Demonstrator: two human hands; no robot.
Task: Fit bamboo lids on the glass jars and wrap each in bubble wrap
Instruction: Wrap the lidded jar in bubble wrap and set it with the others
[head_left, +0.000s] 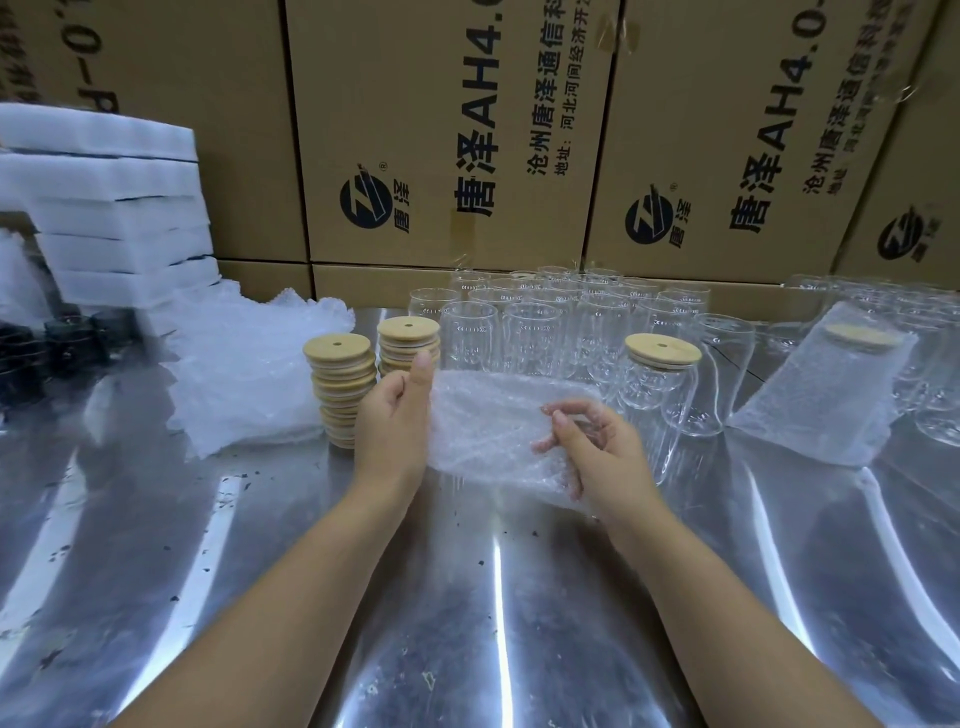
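Knobbly clear bubble wrap sheet (498, 431) between left hand (392, 421) and right hand (597, 447)

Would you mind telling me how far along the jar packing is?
One wrapped jar stands done at right. One lidded jar awaits wrapping; both hands, left hand and right hand, hold a bubble wrap sheet. Many bare jars and two lid stacks remain.

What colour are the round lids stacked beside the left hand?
Pale tan bamboo lids, seen in the head view.
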